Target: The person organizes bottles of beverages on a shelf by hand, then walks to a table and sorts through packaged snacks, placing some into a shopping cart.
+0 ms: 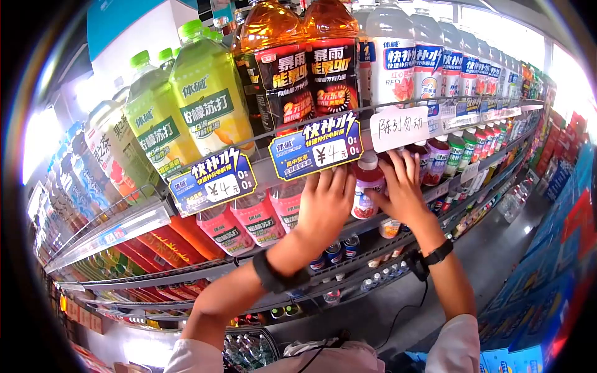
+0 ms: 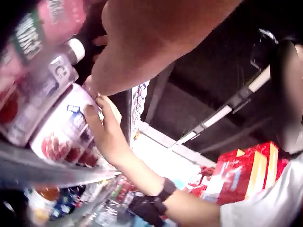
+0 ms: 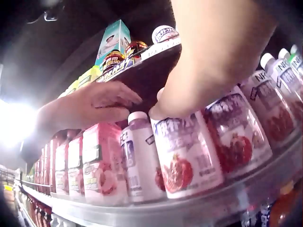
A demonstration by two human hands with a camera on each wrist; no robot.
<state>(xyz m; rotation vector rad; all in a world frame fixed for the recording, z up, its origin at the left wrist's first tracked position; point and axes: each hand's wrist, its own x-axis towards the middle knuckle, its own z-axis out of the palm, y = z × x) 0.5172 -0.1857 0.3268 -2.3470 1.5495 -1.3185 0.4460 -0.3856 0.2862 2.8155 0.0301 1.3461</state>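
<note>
On a shop's drinks shelf [image 3: 199, 208], the right hand [image 1: 404, 189] is clasping a pomegranate bottle [image 1: 365, 189]; the left hand [image 1: 323, 208] is reaching in, fingers straight.

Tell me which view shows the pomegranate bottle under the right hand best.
Right wrist: the bottle stands close, fruit label facing the camera, right hand gripping its top. Left wrist shows it blurred, from below. In head, the hand covers it.

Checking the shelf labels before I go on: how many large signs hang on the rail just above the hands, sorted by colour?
Blue price tags: 2
White handwritten card: 1
Total: 3
</note>
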